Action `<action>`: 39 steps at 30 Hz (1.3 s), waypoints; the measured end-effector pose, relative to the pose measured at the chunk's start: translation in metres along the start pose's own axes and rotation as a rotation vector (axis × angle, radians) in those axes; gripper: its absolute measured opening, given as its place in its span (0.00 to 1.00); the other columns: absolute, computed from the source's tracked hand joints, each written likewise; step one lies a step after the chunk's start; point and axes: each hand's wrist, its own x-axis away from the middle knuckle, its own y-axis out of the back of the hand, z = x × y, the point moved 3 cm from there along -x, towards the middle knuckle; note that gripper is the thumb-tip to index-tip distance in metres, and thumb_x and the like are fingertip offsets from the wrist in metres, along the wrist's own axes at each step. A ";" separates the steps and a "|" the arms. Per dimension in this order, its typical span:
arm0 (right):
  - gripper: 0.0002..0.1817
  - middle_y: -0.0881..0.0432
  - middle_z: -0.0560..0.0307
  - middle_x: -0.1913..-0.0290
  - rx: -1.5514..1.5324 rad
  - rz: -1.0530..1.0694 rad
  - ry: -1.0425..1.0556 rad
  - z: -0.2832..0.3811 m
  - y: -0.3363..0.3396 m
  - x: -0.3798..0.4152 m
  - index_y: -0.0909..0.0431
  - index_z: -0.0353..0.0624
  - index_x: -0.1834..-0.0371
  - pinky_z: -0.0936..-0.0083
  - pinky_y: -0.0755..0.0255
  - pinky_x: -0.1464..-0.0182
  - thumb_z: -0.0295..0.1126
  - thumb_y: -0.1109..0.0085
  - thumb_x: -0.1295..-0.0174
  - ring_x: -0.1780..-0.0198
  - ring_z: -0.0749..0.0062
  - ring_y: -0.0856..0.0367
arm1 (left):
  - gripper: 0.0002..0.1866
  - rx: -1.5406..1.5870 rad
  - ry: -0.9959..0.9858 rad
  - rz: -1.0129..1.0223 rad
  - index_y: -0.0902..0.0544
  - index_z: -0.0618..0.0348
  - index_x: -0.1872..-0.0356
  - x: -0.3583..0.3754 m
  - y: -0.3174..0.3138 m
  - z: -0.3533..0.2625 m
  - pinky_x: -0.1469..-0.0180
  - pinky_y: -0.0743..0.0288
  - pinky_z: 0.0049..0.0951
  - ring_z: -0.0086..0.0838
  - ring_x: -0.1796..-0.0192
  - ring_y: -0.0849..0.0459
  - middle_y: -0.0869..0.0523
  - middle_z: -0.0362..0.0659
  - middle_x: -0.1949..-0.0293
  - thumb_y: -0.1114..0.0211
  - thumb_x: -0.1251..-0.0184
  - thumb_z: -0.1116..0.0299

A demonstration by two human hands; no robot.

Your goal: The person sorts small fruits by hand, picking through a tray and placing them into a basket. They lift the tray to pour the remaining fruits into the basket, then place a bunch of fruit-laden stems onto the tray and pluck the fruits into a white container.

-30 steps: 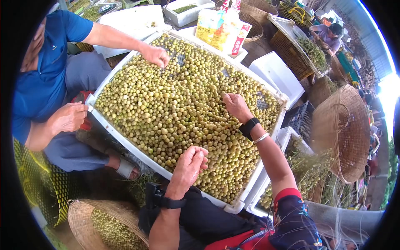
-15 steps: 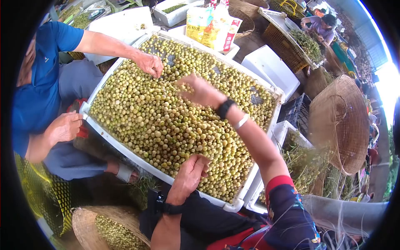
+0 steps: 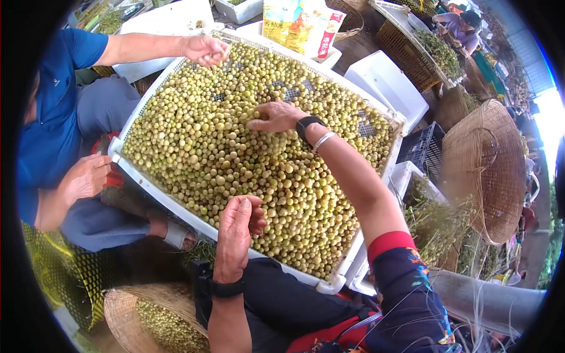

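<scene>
- The right hand (image 3: 275, 116) reaches out over the middle of the far half of the tray (image 3: 154, 189), fingers drawn loosely together and tips down on the fruit (image 3: 235, 153); whether one is pinched between them I cannot tell.
- The left hand (image 3: 237, 226) rests at the near rim of the tray, fingers curled in toward the palm and touching the fruit at that edge; whether anything sits inside the curl is hidden.
- The fruit lies all round both grips, a heap of small round yellow-green berries filling the tray from rim to rim.
- They look light, smooth and firm, likely to roll away from a poke. One is best taken with fingertips from either side, or many scooped with a cupped hand; squeezing hard could bruise them.
- The full tray looks heavy; it would want both hands under its rims.
- Beyond the right grip, a co-worker's hand (image 3: 203, 49) touches the fruit at the far corner; their other hand (image 3: 82, 176) is left of the tray.
- Below the left grip is a small basket (image 3: 120, 312) of the same fruit; right of the tray leans a big basket (image 3: 482, 170).
</scene>
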 end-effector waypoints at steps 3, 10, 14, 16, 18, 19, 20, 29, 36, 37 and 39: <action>0.32 0.14 0.55 0.59 0.046 0.244 0.045 0.023 0.005 0.047 0.16 0.54 0.50 0.62 0.23 0.55 0.69 0.45 0.41 0.57 0.65 0.17 | 0.14 0.016 -0.001 -0.002 0.21 0.55 0.54 0.000 0.000 0.001 0.64 0.28 0.21 0.19 0.67 0.22 0.21 0.35 0.66 0.49 0.21 0.57; 0.18 0.26 0.60 0.45 0.277 0.202 0.311 0.001 -0.001 0.140 0.17 0.57 0.53 0.48 0.39 0.37 0.45 0.40 0.47 0.38 0.54 0.36 | 0.14 0.149 0.010 0.044 0.21 0.54 0.57 -0.003 0.005 0.008 0.65 0.27 0.22 0.21 0.68 0.21 0.20 0.36 0.65 0.48 0.21 0.55; 0.21 0.28 0.55 0.38 0.237 0.292 0.201 0.001 0.037 0.163 0.18 0.54 0.48 0.53 0.31 0.34 0.30 0.39 0.48 0.36 0.50 0.32 | 0.14 0.144 0.006 0.052 0.21 0.54 0.58 -0.003 0.004 0.009 0.65 0.28 0.22 0.21 0.67 0.20 0.19 0.36 0.65 0.47 0.21 0.55; 0.24 0.22 0.52 0.43 0.200 0.204 0.204 0.000 0.057 0.154 0.18 0.51 0.46 0.66 0.22 0.41 0.18 0.43 0.46 0.45 0.56 0.21 | 0.14 0.145 0.006 0.053 0.21 0.53 0.59 -0.003 0.001 0.008 0.64 0.28 0.22 0.21 0.67 0.20 0.19 0.36 0.65 0.47 0.21 0.55; 0.18 0.17 0.50 0.55 0.094 -0.099 0.327 0.003 0.079 0.135 0.16 0.49 0.52 0.66 0.22 0.44 0.19 0.46 0.44 0.52 0.57 0.18 | 0.14 0.137 0.010 0.046 0.21 0.53 0.58 -0.002 0.001 0.006 0.64 0.28 0.22 0.21 0.67 0.20 0.19 0.36 0.65 0.47 0.21 0.55; 0.18 0.17 0.50 0.55 0.096 -0.097 0.327 0.002 0.084 0.122 0.16 0.49 0.52 0.66 0.22 0.44 0.19 0.46 0.44 0.52 0.57 0.18 | 0.14 0.128 0.014 0.039 0.21 0.52 0.58 -0.001 0.001 0.005 0.64 0.28 0.22 0.20 0.67 0.20 0.19 0.36 0.65 0.47 0.21 0.55; 0.15 0.16 0.50 0.58 0.098 -0.175 0.289 0.001 0.089 0.109 0.16 0.47 0.55 0.65 0.22 0.45 0.21 0.46 0.42 0.53 0.55 0.17 | 0.14 0.131 0.015 0.039 0.21 0.52 0.58 -0.001 0.001 0.005 0.64 0.28 0.22 0.20 0.67 0.20 0.19 0.36 0.65 0.47 0.21 0.55; 0.11 0.15 0.47 0.59 0.249 -0.296 0.166 -0.048 0.018 0.058 0.17 0.45 0.58 0.61 0.24 0.48 0.25 0.45 0.43 0.53 0.53 0.17 | 0.13 0.114 0.017 0.051 0.20 0.52 0.58 -0.001 0.002 0.000 0.63 0.30 0.20 0.18 0.66 0.21 0.20 0.34 0.66 0.48 0.21 0.56; 0.07 0.15 0.49 0.68 0.005 -0.288 0.151 -0.059 0.019 0.062 0.17 0.44 0.68 0.61 0.23 0.57 0.26 0.44 0.48 0.63 0.53 0.16 | 0.14 0.075 -0.005 0.069 0.20 0.52 0.58 0.000 0.000 0.000 0.63 0.29 0.19 0.17 0.66 0.21 0.19 0.33 0.66 0.48 0.21 0.55; 0.07 0.15 0.49 0.68 0.066 -0.262 0.140 -0.059 0.017 0.063 0.17 0.44 0.69 0.61 0.23 0.57 0.26 0.44 0.48 0.62 0.53 0.16 | 0.14 0.074 -0.004 0.069 0.20 0.52 0.58 0.000 0.000 0.001 0.63 0.29 0.19 0.17 0.66 0.21 0.19 0.33 0.66 0.48 0.21 0.55; 0.06 0.14 0.50 0.66 0.108 -0.176 0.087 -0.058 0.017 0.063 0.17 0.43 0.68 0.62 0.23 0.58 0.28 0.42 0.47 0.62 0.55 0.16 | 0.14 0.010 -0.012 0.072 0.20 0.52 0.58 -0.001 0.000 0.002 0.63 0.29 0.19 0.17 0.66 0.21 0.19 0.33 0.66 0.48 0.21 0.54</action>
